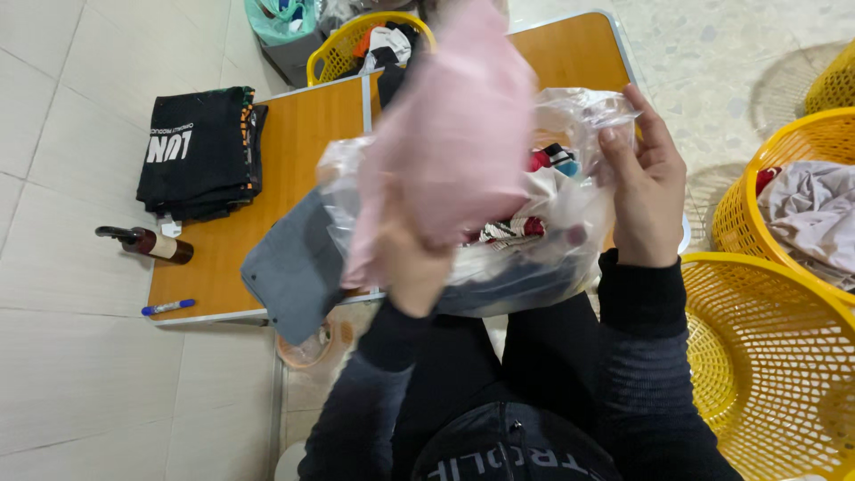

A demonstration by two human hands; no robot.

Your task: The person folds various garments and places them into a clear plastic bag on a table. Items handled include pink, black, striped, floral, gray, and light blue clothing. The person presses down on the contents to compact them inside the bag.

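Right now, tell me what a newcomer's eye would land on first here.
The blurred pink cloth at centre, lifted in the left hand over a clear plastic bag of clothes that the right hand holds open. Next, yellow baskets at right and folded black shirts on the wooden table.

On the surface [303, 125], the folded stack [200, 151] lies left, the bag [534, 232] right; bottle [147, 242] and marker [166, 307] sit near the left front corner; baskets [766, 356] stand right.

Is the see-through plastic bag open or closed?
Open. The right hand holds the plastic bag by its edge, and the left hand grips a pink cloth above the mouth.
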